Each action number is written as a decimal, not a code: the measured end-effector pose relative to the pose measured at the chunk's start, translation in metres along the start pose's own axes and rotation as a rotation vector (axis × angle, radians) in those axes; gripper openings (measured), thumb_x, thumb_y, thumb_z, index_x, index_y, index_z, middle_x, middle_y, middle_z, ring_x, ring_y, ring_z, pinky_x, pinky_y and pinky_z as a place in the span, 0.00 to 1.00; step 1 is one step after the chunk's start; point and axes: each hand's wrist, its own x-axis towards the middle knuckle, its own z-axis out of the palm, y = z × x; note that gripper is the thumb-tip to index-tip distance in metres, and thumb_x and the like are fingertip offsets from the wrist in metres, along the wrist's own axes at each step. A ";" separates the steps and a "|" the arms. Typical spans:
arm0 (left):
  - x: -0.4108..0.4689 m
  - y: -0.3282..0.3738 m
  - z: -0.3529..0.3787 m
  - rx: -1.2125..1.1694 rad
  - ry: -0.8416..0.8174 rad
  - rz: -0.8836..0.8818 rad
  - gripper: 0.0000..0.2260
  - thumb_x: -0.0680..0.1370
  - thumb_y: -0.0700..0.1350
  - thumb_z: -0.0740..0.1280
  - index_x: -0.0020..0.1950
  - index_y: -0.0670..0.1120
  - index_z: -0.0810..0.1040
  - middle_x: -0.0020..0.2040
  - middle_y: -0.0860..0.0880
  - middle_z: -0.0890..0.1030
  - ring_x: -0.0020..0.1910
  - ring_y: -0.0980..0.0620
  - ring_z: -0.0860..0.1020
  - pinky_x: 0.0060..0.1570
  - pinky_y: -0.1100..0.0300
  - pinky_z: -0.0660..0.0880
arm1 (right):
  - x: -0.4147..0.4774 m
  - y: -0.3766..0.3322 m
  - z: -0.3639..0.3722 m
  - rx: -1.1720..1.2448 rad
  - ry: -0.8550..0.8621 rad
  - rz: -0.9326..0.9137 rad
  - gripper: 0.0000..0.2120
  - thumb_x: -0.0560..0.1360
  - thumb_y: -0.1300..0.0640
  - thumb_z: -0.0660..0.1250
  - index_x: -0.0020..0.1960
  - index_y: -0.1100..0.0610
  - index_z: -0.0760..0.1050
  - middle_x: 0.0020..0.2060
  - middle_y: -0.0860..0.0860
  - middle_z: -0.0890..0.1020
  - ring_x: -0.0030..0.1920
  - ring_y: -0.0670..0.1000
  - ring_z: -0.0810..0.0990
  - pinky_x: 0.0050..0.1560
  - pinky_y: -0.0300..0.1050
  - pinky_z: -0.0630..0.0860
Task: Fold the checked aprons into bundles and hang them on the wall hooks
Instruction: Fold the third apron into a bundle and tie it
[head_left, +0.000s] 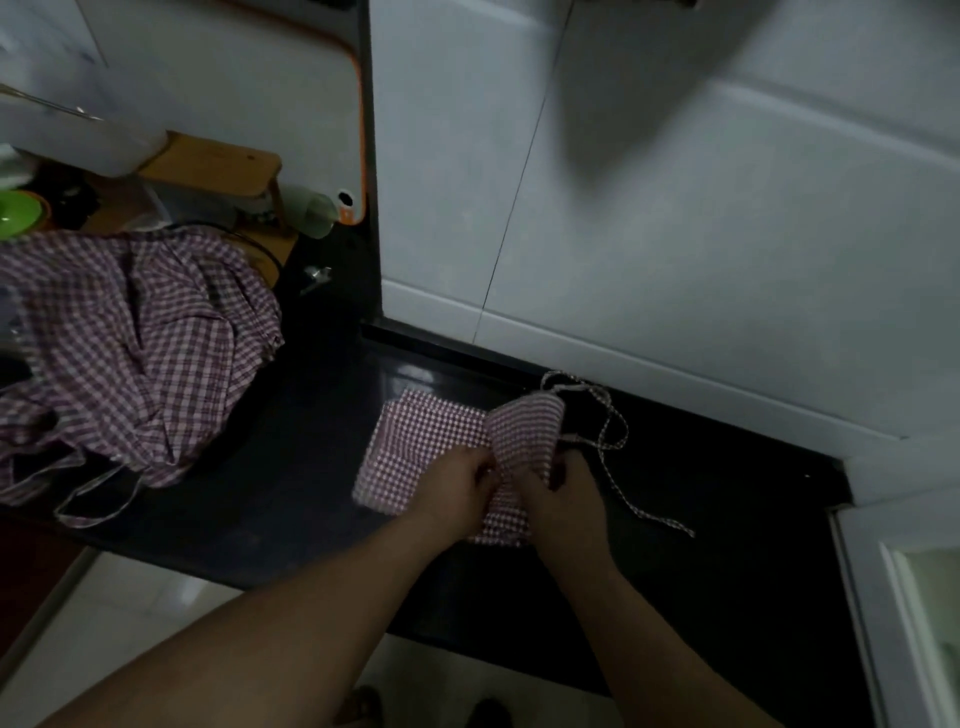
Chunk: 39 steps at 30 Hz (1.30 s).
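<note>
A small red-and-white checked apron (421, 441), partly folded, lies on the dark counter (270, 499) in front of me. My left hand (457, 486) pinches the fold at its middle. My right hand (563, 491) grips the raised right flap of the same apron. Its thin checked strings (613, 431) trail loose to the right, near the tiled wall. A heap of larger purple checked aprons (130, 353) lies crumpled on the counter at the left, with a strap hanging toward the front edge. No wall hook is in view.
White tiled wall (649, 234) rises right behind the counter. At the back left stand a wooden rack (218, 166), a green bowl (18, 213), a clear glass (311, 210) and an orange-edged cutting board (291, 98). Pale floor (135, 613) lies below.
</note>
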 end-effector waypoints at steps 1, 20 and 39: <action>-0.001 0.007 -0.008 -0.225 -0.052 -0.157 0.11 0.82 0.45 0.66 0.57 0.41 0.85 0.52 0.42 0.85 0.49 0.43 0.83 0.48 0.52 0.80 | -0.001 -0.010 0.008 -0.053 -0.007 -0.057 0.10 0.76 0.48 0.72 0.47 0.51 0.74 0.41 0.47 0.83 0.42 0.47 0.81 0.43 0.44 0.74; -0.048 -0.027 -0.084 -0.080 0.254 -0.508 0.23 0.74 0.49 0.72 0.64 0.40 0.69 0.62 0.40 0.77 0.60 0.39 0.78 0.58 0.46 0.78 | -0.008 -0.012 0.073 -0.235 -0.279 0.111 0.31 0.78 0.51 0.72 0.74 0.62 0.64 0.68 0.58 0.76 0.66 0.58 0.76 0.61 0.44 0.72; -0.039 0.007 -0.098 -0.819 -0.368 -0.416 0.26 0.72 0.52 0.78 0.68 0.49 0.77 0.58 0.49 0.87 0.59 0.47 0.85 0.64 0.45 0.78 | -0.011 0.022 0.009 0.603 -0.493 0.438 0.25 0.74 0.72 0.63 0.68 0.56 0.74 0.62 0.57 0.83 0.64 0.61 0.79 0.63 0.60 0.76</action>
